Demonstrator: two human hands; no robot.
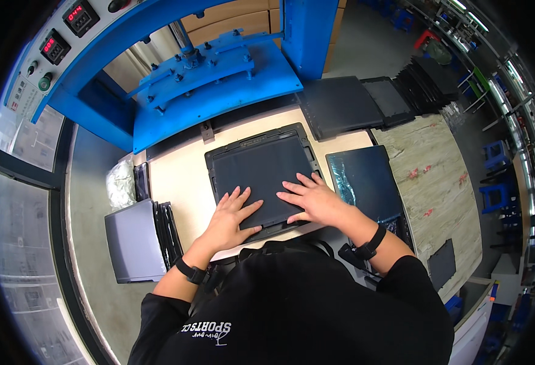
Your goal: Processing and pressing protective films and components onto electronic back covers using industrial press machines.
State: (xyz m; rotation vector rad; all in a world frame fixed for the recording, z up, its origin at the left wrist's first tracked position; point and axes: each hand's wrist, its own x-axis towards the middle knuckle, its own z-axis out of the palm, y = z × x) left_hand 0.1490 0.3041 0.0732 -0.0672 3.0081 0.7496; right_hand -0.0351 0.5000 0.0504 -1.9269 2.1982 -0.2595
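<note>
A flat dark grey panel [264, 167] lies inside a black rectangular frame [243, 143] on the pale work board in front of me. My left hand [228, 222] rests on the panel's near left part with its fingers spread. Over its near right side, my right hand [317, 202] lies with fingers apart, the outer ones reaching the frame's right edge. Neither hand grips anything. What lies beneath the panel is hidden.
Beyond the board stands a blue press with a raised plate [219, 79]. Panels [136, 240] are stacked at left, beside a clear plastic bag [121, 184]. At right lie a glossy dark panel [365, 182] and black sheets [340, 106]; a marbled table [429, 170] extends beyond.
</note>
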